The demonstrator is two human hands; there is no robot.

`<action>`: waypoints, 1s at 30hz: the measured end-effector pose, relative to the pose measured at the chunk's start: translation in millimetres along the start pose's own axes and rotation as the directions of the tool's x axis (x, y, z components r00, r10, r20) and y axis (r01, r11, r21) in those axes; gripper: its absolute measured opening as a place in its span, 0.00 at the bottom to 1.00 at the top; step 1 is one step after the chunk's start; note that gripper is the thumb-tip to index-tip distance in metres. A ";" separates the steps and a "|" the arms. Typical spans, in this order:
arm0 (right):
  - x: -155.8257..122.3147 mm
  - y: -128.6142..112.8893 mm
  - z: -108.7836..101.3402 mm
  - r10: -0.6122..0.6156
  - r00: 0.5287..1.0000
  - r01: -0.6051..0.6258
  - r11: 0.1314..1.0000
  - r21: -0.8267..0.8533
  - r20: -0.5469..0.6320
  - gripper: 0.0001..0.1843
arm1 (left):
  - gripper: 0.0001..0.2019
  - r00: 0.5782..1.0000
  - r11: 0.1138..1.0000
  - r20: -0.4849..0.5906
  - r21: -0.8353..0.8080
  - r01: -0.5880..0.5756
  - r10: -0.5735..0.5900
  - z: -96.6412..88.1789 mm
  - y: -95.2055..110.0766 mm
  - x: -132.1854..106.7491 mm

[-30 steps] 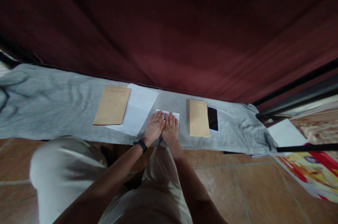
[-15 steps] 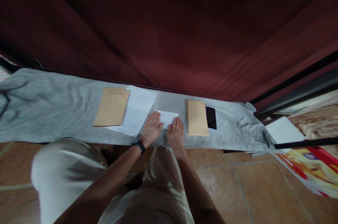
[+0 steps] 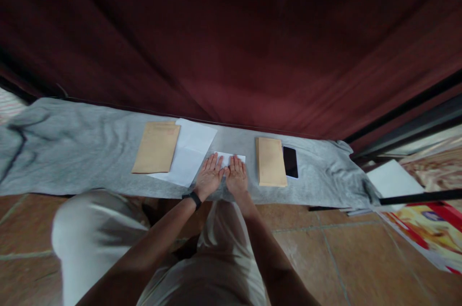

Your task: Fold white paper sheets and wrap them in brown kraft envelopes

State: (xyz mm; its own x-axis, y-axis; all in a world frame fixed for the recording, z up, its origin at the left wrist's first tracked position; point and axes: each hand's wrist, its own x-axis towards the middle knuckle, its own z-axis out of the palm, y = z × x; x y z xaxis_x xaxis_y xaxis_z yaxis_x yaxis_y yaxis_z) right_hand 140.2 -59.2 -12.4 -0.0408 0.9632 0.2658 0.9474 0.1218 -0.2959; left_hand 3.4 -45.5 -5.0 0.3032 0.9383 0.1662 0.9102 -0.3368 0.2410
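A small folded sheet of white paper (image 3: 226, 157) lies on the grey cloth (image 3: 97, 142), mostly covered by my hands. My left hand (image 3: 209, 174) rests flat on its left part, fingers stretched out. On its right part my right hand (image 3: 237, 176) lies flat too, and the two thumbs meet or nearly meet. To the left, larger white sheets with a crease (image 3: 193, 145) lie partly under brown envelopes (image 3: 157, 147). A stack of brown envelopes (image 3: 271, 161) lies to the right of my right hand.
A dark-screened phone (image 3: 290, 161) lies beside the right envelope stack, partly beneath it. Dark red fabric (image 3: 231, 56) rises behind the cloth-covered surface. Black bars (image 3: 415, 197), a white panel (image 3: 394, 181) and a colourful printed box (image 3: 433, 234) are at the far right.
My right hand has slid left across the folded paper, closer to my left hand. Both hands stay flat. The whole view has shifted slightly.
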 end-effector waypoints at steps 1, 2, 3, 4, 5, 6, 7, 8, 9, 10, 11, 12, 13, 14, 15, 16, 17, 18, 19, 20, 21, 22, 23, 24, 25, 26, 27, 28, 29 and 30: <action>-2.3 2.7 -0.3 0.004 1.000 -0.004 1.000 -0.007 -0.013 0.29 | 0.29 1.000 1.000 -0.003 -0.002 0.004 -0.004 -0.6 0.3 -0.2; -4.6 5.1 -0.9 0.008 1.000 -0.008 1.000 -0.013 -0.026 0.29 | 0.29 1.000 1.000 -0.004 -0.004 0.005 -0.005 -1.5 0.6 -0.6; -6.8 7.2 -1.5 0.012 0.999 -0.013 1.000 -0.019 -0.039 0.29 | 0.29 1.000 1.000 -0.004 -0.004 0.005 -0.005 -2.9 0.8 -1.3; -8.9 9.0 -2.2 0.016 0.999 -0.018 1.000 -0.025 -0.051 0.29 | 0.29 1.000 1.000 -0.003 -0.003 0.004 -0.004 -4.4 0.9 -2.3; -10.8 10.5 -2.9 0.019 0.998 -0.021 0.999 -0.031 -0.060 0.29 | 0.29 1.000 1.000 -0.001 -0.002 0.003 -0.003 -6.1 1.0 -3.6; -12.7 11.7 -3.6 0.022 0.997 -0.025 0.999 -0.037 -0.069 0.29 | 0.29 1.000 1.000 0.000 -0.002 0.004 -0.004 -7.7 0.8 -5.1; -14.7 12.7 -4.2 0.025 0.997 -0.028 0.999 -0.042 -0.077 0.29 | 0.29 1.000 1.000 0.002 -0.003 0.006 -0.006 -9.0 0.5 -6.9; -16.6 13.5 -4.7 0.028 0.996 -0.032 0.998 -0.046 -0.086 0.29 | 0.29 1.000 1.000 0.003 -0.004 0.009 -0.009 -10.1 0.0 -8.7; -18.7 14.2 -5.1 0.032 0.995 -0.036 0.998 -0.049 -0.094 0.29 | 0.29 1.000 1.000 0.003 -0.006 0.010 -0.010 -10.7 -0.6 -10.5; -20.9 14.8 -5.4 0.037 0.994 -0.043 0.998 -0.052 -0.105 0.29 | 0.29 1.000 1.000 0.003 -0.007 0.011 -0.011 -11.2 -1.2 -12.1; -23.1 15.2 -5.6 0.045 0.992 -0.052 0.997 -0.055 -0.115 0.29 | 0.30 1.000 1.000 0.001 -0.009 0.012 -0.012 -11.4 -1.9 -13.5; -25.4 15.7 -5.6 0.053 0.991 -0.061 0.997 -0.056 -0.124 0.29 | 0.30 1.000 1.000 -0.002 -0.010 0.012 -0.012 -11.7 -2.4 -14.6; -27.5 16.1 -5.6 0.062 0.989 -0.070 0.996 -0.058 -0.132 0.29 | 0.30 1.000 1.000 -0.004 -0.009 0.013 -0.013 -12.0 -2.7 -15.3; -29.6 16.5 -5.5 0.070 0.988 -0.079 0.995 -0.059 -0.137 0.29 | 0.29 1.000 1.000 -0.008 -0.008 0.013 -0.013 -12.5 -2.7 -15.8; -31.6 16.9 -5.2 0.077 0.987 -0.086 0.994 -0.059 -0.140 0.29 | 0.29 1.000 1.000 -0.013 -0.005 0.011 -0.011 -13.2 -2.3 -16.1; -33.3 17.2 -5.0 0.082 0.986 -0.092 0.994 -0.059 -0.144 0.29 | 0.29 1.000 1.000 -0.018 0.000 0.000 0.000 -14.0 -1.6 -16.5; -34.9 17.6 -4.6 0.085 0.986 -0.095 0.994 -0.059 -0.147 0.29 | 0.29 1.000 1.000 -0.023 0.005 -0.021 0.022 -14.7 -0.5 -17.1; -36.2 18.0 -4.2 0.087 0.985 -0.097 0.994 -0.058 -0.150 0.29 | 0.28 0.998 0.999 -0.025 0.009 -0.054 0.054 -15.1 0.9 -18.2; -37.5 18.3 -3.8 0.088 0.984 -0.098 0.994 -0.057 -0.154 0.29 | 0.28 0.995 0.995 -0.024 0.009 -0.097 0.097 -15.3 2.3 -19.8; -38.6 18.6 -3.4 0.089 0.983 -0.099 0.994 -0.056 -0.158 0.29 | 0.27 0.989 0.989 -0.017 0.006 -0.145 0.145 -14.9 3.8 -21.9; -39.6 18.9 -3.0 0.088 0.983 -0.098 0.994 -0.055 -0.160 0.30 | 0.26 0.982 0.982 -0.007 0.003 -0.187 0.187 -14.2 5.2 -24.4; -40.5 19.2 -2.7 0.085 0.984 -0.095 0.994 -0.054 -0.159 0.30 | 0.26 0.976 0.976 0.001 0.000 -0.218 0.218 -13.1 6.3 -27.1; -41.3 19.5 -2.5 0.082 0.984 -0.092 0.994 -0.054 -0.158 0.30 | 0.26 0.972 0.972 0.007 -0.001 -0.235 0.235 -12.0 7.0 -29.6; -41.7 19.8 -2.5 0.079 0.985 -0.088 0.995 -0.055 -0.156 0.30 | 0.26 0.970 0.970 0.007 0.002 -0.244 0.244 -10.8 7.5 -31.8; -41.8 20.0 -2.8 0.077 0.985 -0.087 0.995 -0.056 -0.155 0.29 | 0.26 0.969 0.969 0.003 0.006 -0.246 0.246 -9.9 7.6 -33.5; -41.4 20.0 -3.5 0.076 0.985 -0.086 0.995 -0.057 -0.157 0.29 | 0.26 0.969 0.969 -0.003 0.010 -0.248 0.248 -9.2 7.5 -34.6; -40.5 19.8 -4.5 0.076 0.984 -0.086 0.995 -0.057 -0.158 0.29 | 0.26 0.968 0.968 -0.009 0.014 -0.251 0.251 -8.9 7.3 -35.1; -39.0 19.2 -5.9 0.073 0.985 -0.082 0.995 -0.054 -0.157 0.29 | 0.26 0.967 0.967 -0.013 0.017 -0.256 0.256 -8.9 7.2 -35.2; -37.0 18.3 -7.4 0.063 0.987 -0.071 0.996 -0.050 -0.147 0.29 | 0.26 0.966 0.966 -0.016 0.021 -0.259 0.259 -9.2 7.1 -35.0; -34.8 17.1 -9.0 0.045 0.991 -0.050 0.998 -0.043 -0.128 0.29 | 0.26 0.965 0.965 -0.016 0.024 -0.261 0.262 -9.6 7.1 -34.7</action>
State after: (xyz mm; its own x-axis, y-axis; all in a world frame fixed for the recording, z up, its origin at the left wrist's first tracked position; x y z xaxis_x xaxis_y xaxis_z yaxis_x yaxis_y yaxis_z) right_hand 160.7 -92.8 -18.5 0.0424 0.9291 0.3674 0.9610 0.0626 -0.2693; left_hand -3.4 -81.2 0.1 0.5262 0.8162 0.2386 0.8060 -0.5682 0.1659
